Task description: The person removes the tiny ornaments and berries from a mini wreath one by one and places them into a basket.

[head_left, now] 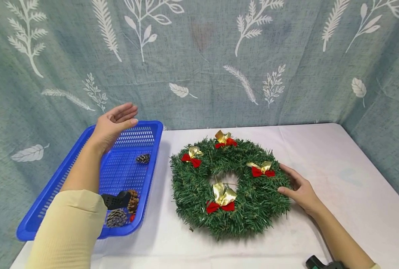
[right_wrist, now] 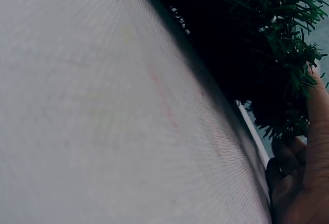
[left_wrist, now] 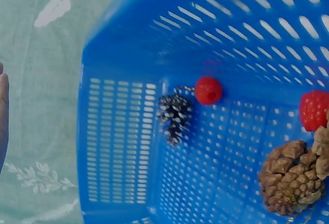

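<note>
My left hand (head_left: 116, 125) is raised over the far part of a blue plastic basket (head_left: 159, 136), its fingers extended and nothing in it. Below it, in the left wrist view, lie a small dark, white-tipped pine cone (left_wrist: 176, 116), a red berry (left_wrist: 208, 91) and a larger brown pine cone (left_wrist: 290, 178). On the table is a green wreath (head_left: 263, 205) bearing several red-and-gold bows (head_left: 221, 198). My right hand (head_left: 303, 192) holds the wreath's right edge between thumb and fingers; foliage hides some fingertips in the right wrist view.
A greyish pine cone (head_left: 116, 218) lies at the basket's near end, partly beside my left sleeve (head_left: 68, 228). White cloth covers the table (head_left: 340, 160). Behind it hangs a grey-green curtain (head_left: 206, 101) with white leaf prints.
</note>
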Action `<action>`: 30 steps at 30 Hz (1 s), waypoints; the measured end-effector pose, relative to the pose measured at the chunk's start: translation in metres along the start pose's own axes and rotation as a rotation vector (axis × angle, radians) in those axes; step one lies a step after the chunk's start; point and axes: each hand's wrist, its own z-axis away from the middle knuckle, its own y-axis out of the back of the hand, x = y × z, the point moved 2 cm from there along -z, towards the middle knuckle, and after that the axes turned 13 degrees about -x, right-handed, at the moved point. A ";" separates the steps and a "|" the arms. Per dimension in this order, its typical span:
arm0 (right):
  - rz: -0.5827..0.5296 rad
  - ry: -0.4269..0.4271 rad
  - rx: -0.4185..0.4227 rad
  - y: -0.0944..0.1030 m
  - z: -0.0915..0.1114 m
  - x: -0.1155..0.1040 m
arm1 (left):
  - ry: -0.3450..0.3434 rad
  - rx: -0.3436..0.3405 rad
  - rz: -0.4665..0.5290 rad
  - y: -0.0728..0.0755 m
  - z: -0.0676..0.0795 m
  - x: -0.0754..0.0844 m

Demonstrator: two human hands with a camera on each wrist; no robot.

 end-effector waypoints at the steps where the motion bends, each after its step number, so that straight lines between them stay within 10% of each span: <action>1: -0.001 0.001 0.001 0.000 0.000 0.000 | -0.002 -0.006 -0.003 -0.001 -0.001 0.002; 30: -0.015 0.022 -0.005 0.000 0.000 -0.003 | -0.009 -0.149 -0.079 -0.066 -0.052 0.016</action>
